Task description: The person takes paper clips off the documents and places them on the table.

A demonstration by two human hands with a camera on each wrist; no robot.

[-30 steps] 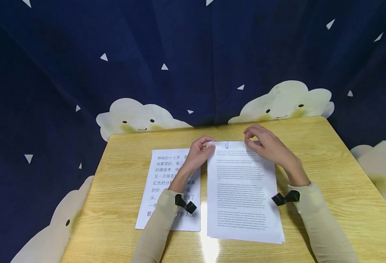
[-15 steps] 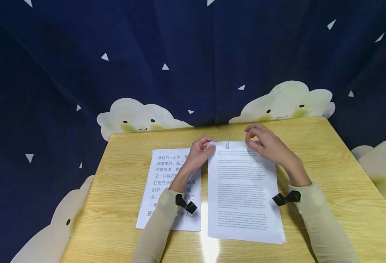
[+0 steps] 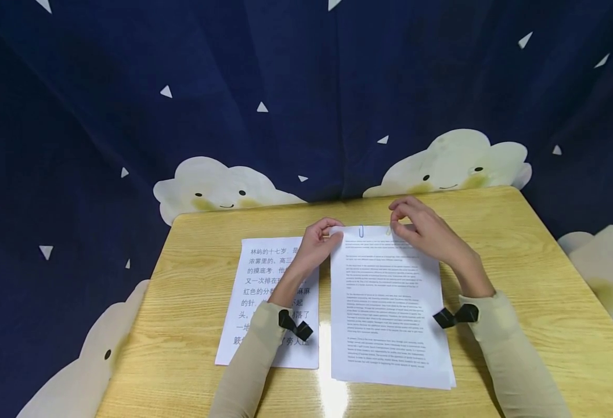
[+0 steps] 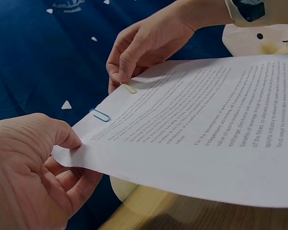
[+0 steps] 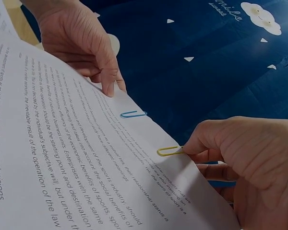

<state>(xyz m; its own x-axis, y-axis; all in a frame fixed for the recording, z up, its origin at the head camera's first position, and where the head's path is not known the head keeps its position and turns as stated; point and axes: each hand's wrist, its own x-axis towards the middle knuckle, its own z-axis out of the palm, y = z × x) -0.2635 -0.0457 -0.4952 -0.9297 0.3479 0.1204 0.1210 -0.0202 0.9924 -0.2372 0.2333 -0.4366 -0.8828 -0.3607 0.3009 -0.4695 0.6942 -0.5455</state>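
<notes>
A stack of printed paper lies on the right, its top edge raised off the table. My left hand pinches its top left corner, thumb above and fingers underneath. Clipped on the top edge is a blue paper clip. To the right of it a yellow paper clip sits over the same edge, most of its loop lying on the page. My right hand pinches the outer end of the yellow clip between thumb and forefinger, with other fingers behind the sheets.
Another stack of paper with large Chinese print lies to the left, partly under my left forearm. Both stacks are on a wooden table. Behind its far edge hangs a dark blue curtain with clouds and white triangles.
Both hands keep their places on the paper and the yellow clip. The lower edge of the right stack has shifted very slightly down and right in view.
</notes>
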